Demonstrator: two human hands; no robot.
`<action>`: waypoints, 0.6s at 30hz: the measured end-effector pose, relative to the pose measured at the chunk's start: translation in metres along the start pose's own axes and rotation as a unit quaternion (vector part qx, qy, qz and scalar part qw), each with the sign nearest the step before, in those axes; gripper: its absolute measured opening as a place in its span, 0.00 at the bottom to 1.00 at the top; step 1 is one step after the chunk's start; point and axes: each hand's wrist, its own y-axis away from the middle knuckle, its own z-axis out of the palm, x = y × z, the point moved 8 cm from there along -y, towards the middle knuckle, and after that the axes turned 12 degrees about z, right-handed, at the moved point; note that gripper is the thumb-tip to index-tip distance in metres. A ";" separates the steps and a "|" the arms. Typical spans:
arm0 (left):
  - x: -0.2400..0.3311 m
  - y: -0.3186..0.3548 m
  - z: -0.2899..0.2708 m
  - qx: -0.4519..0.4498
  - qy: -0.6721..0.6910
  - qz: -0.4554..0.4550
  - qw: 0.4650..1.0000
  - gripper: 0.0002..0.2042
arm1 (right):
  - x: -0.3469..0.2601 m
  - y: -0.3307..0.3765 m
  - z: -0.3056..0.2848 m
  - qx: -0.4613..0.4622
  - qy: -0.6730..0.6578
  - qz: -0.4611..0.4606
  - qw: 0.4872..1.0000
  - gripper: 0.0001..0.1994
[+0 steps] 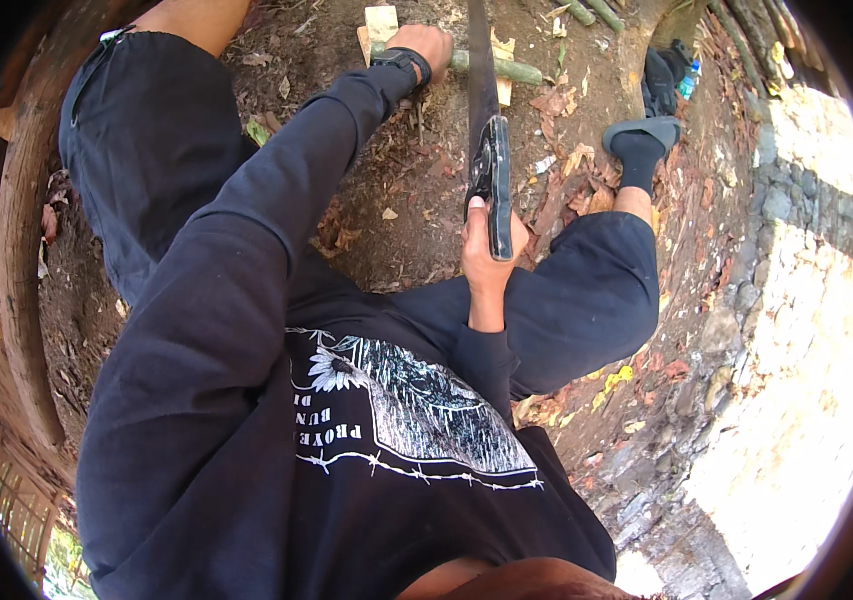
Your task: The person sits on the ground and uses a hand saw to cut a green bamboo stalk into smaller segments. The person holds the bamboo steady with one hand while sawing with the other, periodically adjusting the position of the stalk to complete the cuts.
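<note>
Green bamboo stick (506, 68) is lying crosswise on a wood block (382, 22); left hand (424, 48) is pinning its end, right hand (488, 245) is clenching the machete (486, 130), blade pointing straight at it.

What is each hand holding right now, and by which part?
The right hand grips a long dark-bladed machete by its black handle. The left hand clasps a thin green stick near its left end, against a pale wood block.
</note>
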 end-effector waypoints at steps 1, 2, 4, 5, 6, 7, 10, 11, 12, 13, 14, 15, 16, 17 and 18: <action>0.003 -0.001 -0.002 0.006 -0.001 0.008 1.000 0.15 | 0.002 -0.003 -0.002 -0.003 -0.021 0.013 1.000 0.10; 0.007 -0.001 -0.004 0.012 -0.002 0.016 1.000 0.15 | 0.005 -0.006 -0.003 -0.006 -0.041 0.026 0.999 0.10; -0.004 -0.003 -0.003 0.028 0.001 0.002 1.000 0.16 | 0.002 -0.017 0.006 -0.006 -0.040 0.007 0.999 0.10; -0.010 -0.003 -0.002 0.036 0.003 -0.005 0.999 0.16 | 0.001 -0.025 0.012 -0.006 -0.039 -0.003 0.999 0.10; -0.008 -0.004 0.004 0.030 0.001 0.012 0.999 0.18 | 0.000 -0.032 0.018 0.014 -0.007 -0.017 1.000 0.10; -0.004 -0.004 0.004 0.025 0.002 0.017 1.000 0.18 | -0.001 -0.040 0.021 0.006 -0.003 -0.019 1.000 0.09; 0.003 -0.004 0.005 -0.001 0.004 0.010 1.000 0.18 | -0.012 -0.050 0.022 -0.003 -0.003 -0.014 1.000 0.09; 0.003 -0.002 0.005 -0.010 0.004 0.003 1.000 0.18 | -0.007 -0.047 0.018 -0.002 -0.012 0.008 1.000 0.09; 0.002 -0.002 0.005 -0.017 0.002 -0.006 1.000 0.18 | 0.007 -0.039 0.009 -0.017 -0.040 0.022 0.999 0.09; -0.001 -0.007 0.001 -0.019 0.002 -0.014 1.000 0.18 | 0.016 -0.031 0.000 -0.031 -0.067 0.032 0.997 0.09; -0.004 -0.008 0.000 -0.015 -0.002 -0.016 1.000 0.18 | 0.017 -0.014 -0.007 -0.026 -0.067 0.044 0.996 0.09; -0.008 -0.006 0.002 -0.014 -0.003 -0.022 1.000 0.18 | 0.018 0.008 -0.015 -0.024 -0.064 0.059 0.996 0.09; -0.009 -0.007 0.003 -0.010 -0.002 -0.024 1.000 0.18 | 0.019 0.026 -0.023 -0.018 -0.059 0.072 0.995 0.09; -0.009 -0.007 0.003 -0.008 -0.002 -0.026 1.000 0.18 | 0.026 0.037 -0.030 0.006 -0.026 0.049 0.998 0.07; -0.009 -0.007 0.003 -0.002 0.000 -0.021 1.000 0.18 | 0.024 0.040 -0.029 0.003 0.004 0.029 1.000 0.07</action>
